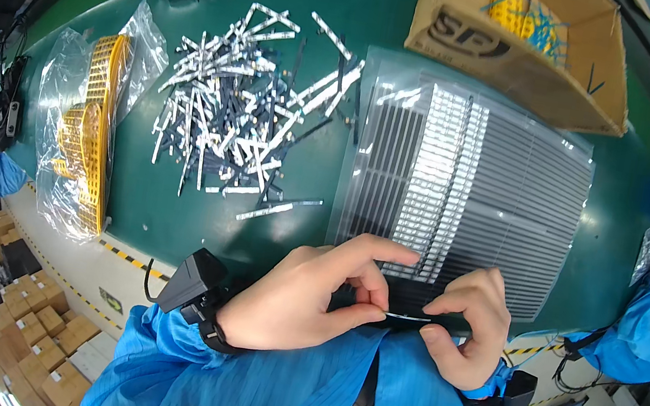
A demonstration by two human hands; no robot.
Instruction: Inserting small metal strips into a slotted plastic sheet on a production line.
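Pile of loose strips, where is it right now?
In the head view, the pile of loose strips lies left of centre on the green table, between the bagged yellow plastic and the striped sheet.

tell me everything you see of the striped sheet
The striped sheet looks like clear glossy plastic carrying close rows of thin dark strips, with a clear margin on its left and a bright glare band left of its middle. It lies flat on the green table, nearer than the cardboard box. The left hand and right hand cover part of its near edge; contact is unclear.
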